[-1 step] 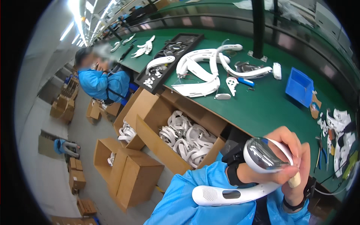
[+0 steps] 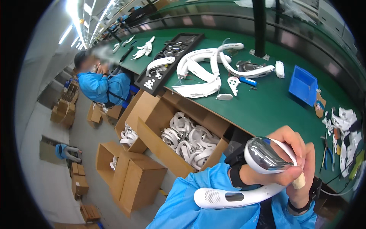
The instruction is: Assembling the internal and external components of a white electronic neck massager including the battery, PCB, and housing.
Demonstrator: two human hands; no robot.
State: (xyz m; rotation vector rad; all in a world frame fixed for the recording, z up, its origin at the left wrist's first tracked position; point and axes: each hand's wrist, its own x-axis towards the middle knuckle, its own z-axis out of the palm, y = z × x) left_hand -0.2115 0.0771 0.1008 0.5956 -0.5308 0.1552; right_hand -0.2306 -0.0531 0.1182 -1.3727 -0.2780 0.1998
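My left hand is closed round a white curved neckband device near its glossy silver oval end. The other end, with a perforated grille and a dark oval window, lies across my blue sleeves. My right hand is closed at the same spot, fingertips meeting those of my left hand on a thin white strip of the device. A tan piece sits at my right fingers; whether it is a finger cover or a loose part I cannot tell. Fingers hide the contact point.
A green workbench holds white curved shells, a black tray, a blue bin, a blue-handled tool and pliers. A cardboard box full of white bands stands left, near a seated co-worker.
The view has shifted very slightly, so the bench things sit a little further left. Both hands keep their hold on the neckband device.
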